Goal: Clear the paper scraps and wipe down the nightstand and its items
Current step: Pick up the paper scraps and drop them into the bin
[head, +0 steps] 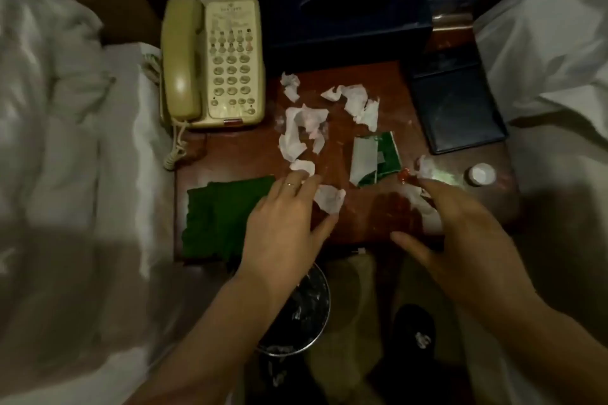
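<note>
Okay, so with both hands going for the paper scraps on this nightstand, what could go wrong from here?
1. The red smear lies beside the right hand; gathering scraps across it may spread it over the nightstand.
2. The small white cap sits near the right edge and might get knocked off.
3. The bin stands below the front edge, under the left hand; white scraps swept elsewhere may land on the floor.

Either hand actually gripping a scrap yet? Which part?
Not clearly. The left hand lies with straight fingers beside a white paper scrap, touching its edge. The right hand covers crumpled paper; whether it grips it cannot be told.
</note>
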Demonstrator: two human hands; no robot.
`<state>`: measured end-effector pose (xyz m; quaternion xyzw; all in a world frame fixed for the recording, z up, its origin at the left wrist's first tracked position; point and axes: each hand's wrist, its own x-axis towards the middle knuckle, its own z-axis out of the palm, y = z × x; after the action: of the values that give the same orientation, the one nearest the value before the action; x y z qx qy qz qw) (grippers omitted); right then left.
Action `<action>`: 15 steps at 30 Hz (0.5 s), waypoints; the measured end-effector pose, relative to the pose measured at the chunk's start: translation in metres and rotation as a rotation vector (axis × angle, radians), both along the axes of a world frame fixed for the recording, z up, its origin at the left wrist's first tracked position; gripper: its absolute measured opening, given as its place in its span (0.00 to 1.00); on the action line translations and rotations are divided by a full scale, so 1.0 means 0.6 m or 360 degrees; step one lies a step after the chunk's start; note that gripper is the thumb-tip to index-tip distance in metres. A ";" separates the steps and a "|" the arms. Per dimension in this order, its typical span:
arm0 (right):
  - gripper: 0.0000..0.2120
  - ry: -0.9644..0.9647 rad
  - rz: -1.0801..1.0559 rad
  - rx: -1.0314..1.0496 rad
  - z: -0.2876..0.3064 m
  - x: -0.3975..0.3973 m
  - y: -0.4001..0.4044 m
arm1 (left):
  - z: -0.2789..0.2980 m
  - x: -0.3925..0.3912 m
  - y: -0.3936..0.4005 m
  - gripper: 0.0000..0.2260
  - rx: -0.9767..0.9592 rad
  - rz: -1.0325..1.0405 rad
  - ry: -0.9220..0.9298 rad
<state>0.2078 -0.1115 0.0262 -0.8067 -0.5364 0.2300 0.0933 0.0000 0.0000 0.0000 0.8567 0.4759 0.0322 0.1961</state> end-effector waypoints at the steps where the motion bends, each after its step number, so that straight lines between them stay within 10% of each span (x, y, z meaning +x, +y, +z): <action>1: 0.38 -0.0009 -0.0030 0.0035 -0.005 0.007 -0.001 | -0.005 0.005 0.002 0.26 -0.0030 0.0058 -0.0056; 8: 0.34 -0.0191 -0.0154 0.0036 -0.050 0.035 0.001 | -0.074 0.035 0.008 0.26 -0.0007 0.0158 -0.0128; 15: 0.24 -0.0226 -0.0142 0.0015 -0.065 0.059 -0.014 | -0.075 0.031 -0.005 0.06 -0.0016 0.0226 -0.0403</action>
<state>0.2431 -0.1199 -0.0125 -0.8436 -0.5061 0.1654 0.0690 0.0187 -0.0029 -0.0450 0.8090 0.5069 0.1515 0.2561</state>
